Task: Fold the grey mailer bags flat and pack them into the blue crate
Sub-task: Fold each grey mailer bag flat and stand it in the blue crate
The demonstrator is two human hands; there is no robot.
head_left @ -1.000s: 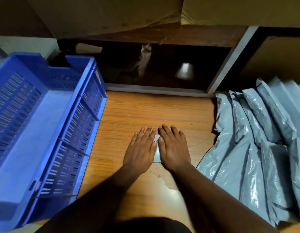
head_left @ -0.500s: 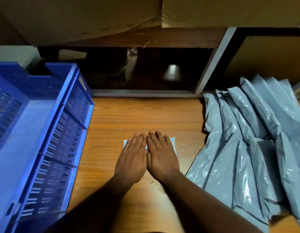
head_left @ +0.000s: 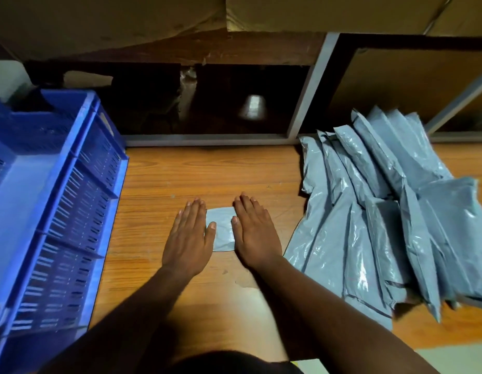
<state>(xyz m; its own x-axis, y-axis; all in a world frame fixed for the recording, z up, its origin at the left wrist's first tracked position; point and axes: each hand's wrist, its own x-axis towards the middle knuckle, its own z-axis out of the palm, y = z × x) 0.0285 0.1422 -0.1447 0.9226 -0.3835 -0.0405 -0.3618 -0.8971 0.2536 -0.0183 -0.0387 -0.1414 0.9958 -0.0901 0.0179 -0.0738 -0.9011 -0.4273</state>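
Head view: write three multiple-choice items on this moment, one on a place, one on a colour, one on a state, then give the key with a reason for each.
1. Where does the pile of unfolded mailer bags lie?
A. inside the crate
B. on the table at the person's right
C. on the shelf above

2. What colour is the crate?
A. blue
B. red
C. green

3. How do the hands lie on the folded mailer bag?
A. both clenched into fists
B. one lifting it off the table
C. both flat, fingers straight, pressing it

Key: 1 B, the pile of unfolded mailer bags rests on the wooden table right of the hands. 2 A, the crate is blue plastic. 3 C, the left hand and right hand lie flat on the folded mailer bag.
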